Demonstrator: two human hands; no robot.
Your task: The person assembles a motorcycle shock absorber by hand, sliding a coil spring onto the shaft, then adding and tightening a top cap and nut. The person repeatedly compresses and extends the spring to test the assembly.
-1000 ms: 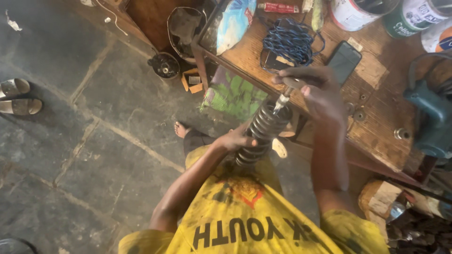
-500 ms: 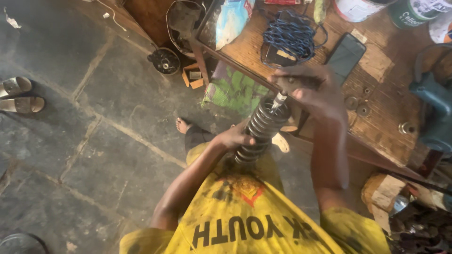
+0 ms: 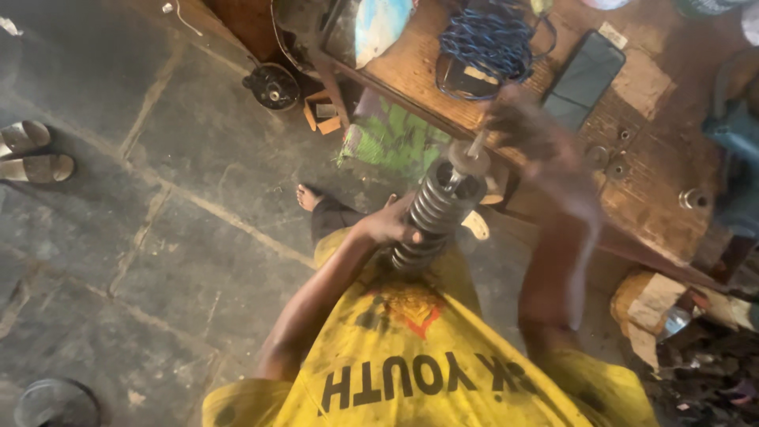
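I hold a grey coil-spring shock absorber (image 3: 439,210) upright in front of my yellow shirt. My left hand (image 3: 389,224) grips the lower coils from the left side. My right hand (image 3: 528,136), blurred by motion, is at the top end where a thin rod (image 3: 474,147) sticks out of the spring cap. Whether the right fingers close around the rod cannot be made out. My bare foot (image 3: 307,197) shows on the stone floor below the spring.
A wooden workbench (image 3: 648,198) stands ahead with a bundle of blue cord (image 3: 492,37), a dark phone (image 3: 583,69) and a blue power tool (image 3: 735,142). Sandals (image 3: 32,150) lie at the left. A round black part (image 3: 273,85) sits by the bench leg.
The view has tilted so the bench sits higher in frame. My right hand has shifted at the top of the spring and is now blurred. The left hand keeps its grip.
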